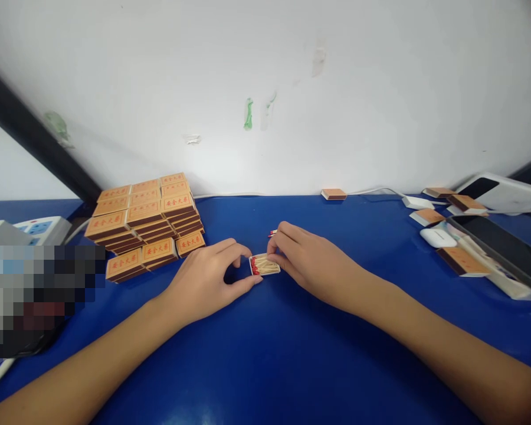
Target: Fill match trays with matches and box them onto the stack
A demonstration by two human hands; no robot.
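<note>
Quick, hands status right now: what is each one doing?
Left hand: fingers pinched on the small open tray of red-tipped wooden matches.
Right hand: fingertips closed on the same tray.

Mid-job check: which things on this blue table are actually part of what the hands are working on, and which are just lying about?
In hand:
- open tray of matches, touched by left hand and right hand
- loose matches behind the right fingers
- stack of matchboxes, likely the same work

Lying about:
- power strip
- white earbud case
- phone
- scattered matchboxes at right
</note>
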